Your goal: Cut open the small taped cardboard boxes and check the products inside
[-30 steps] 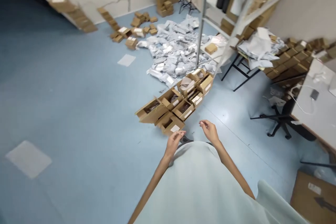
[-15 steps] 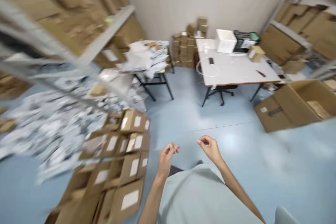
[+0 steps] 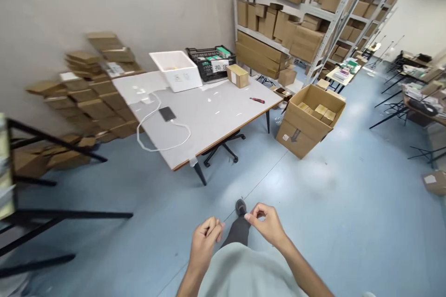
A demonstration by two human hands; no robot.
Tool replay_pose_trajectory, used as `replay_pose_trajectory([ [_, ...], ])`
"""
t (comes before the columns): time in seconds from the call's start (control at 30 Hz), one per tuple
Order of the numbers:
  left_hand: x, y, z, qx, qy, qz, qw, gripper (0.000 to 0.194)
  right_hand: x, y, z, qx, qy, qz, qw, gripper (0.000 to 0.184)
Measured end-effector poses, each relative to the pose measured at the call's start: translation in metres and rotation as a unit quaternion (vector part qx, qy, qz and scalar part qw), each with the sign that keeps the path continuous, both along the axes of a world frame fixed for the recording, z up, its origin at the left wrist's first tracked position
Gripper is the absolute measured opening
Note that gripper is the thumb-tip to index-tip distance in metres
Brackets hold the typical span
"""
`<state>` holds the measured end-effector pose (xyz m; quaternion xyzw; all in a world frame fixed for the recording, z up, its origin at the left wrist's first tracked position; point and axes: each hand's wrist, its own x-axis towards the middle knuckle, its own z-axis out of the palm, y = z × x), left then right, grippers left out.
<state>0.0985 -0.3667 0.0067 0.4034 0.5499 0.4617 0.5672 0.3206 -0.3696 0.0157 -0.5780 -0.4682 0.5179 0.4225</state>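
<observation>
Left hand (image 3: 206,243) is hanging over blue floor (image 3: 348,232), fingers curling inward; cannot tell whether it is clenching anything; right hand (image 3: 265,223) is hovering beside it, loosely curled, released, floor showing between thumb and forefinger; white table (image 3: 212,118) is standing ahead, bearing dark phone (image 3: 167,113), white box (image 3: 184,79), red tool (image 3: 257,100); open carton (image 3: 298,134) is sitting beyond the table's right end, holding small boxes (image 3: 328,116).
</observation>
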Motion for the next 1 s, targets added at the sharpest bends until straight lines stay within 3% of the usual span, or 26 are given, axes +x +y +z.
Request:
replay_pose_trajectory([
  [0.13, 0.038, 0.118, 0.016, -0.018, -0.042, -0.084, 0.995, 0.066, 0.038, 0.077, 0.011, 0.004, -0.034, -0.067, 0.997, 0.062],
  [0.33, 0.092, 0.283, 0.045, 0.056, -0.010, -0.174, 0.983, 0.067, 0.077, 0.183, 0.015, -0.008, -0.034, -0.154, 0.987, 0.072],
  [0.53, 0.141, 0.400, 0.036, 0.056, 0.002, -0.208, 0.977, 0.071, 0.123, 0.286, 0.004, -0.019, -0.020, -0.211, 0.977, 0.083],
  [0.67, 0.195, 0.455, 0.023, -0.022, -0.002, -0.240, 0.971, 0.071, 0.193, 0.361, 0.005, 0.002, -0.028, -0.257, 0.966, 0.082],
  [0.8, 0.272, 0.511, 0.013, -0.058, 0.002, -0.254, 0.965, 0.073, 0.284, 0.433, 0.009, -0.008, -0.051, -0.295, 0.954, 0.077],
  [0.9, 0.341, 0.559, 0.010, -0.042, 0.018, -0.284, 0.958, 0.071, 0.354, 0.485, 0.004, -0.011, -0.097, -0.311, 0.945, 0.072],
  [1.0, 0.413, 0.610, 0.006, 0.026, 0.069, -0.329, 0.942, 0.067, 0.423, 0.537, -0.016, -0.035, -0.168, -0.336, 0.926, 0.067],
])
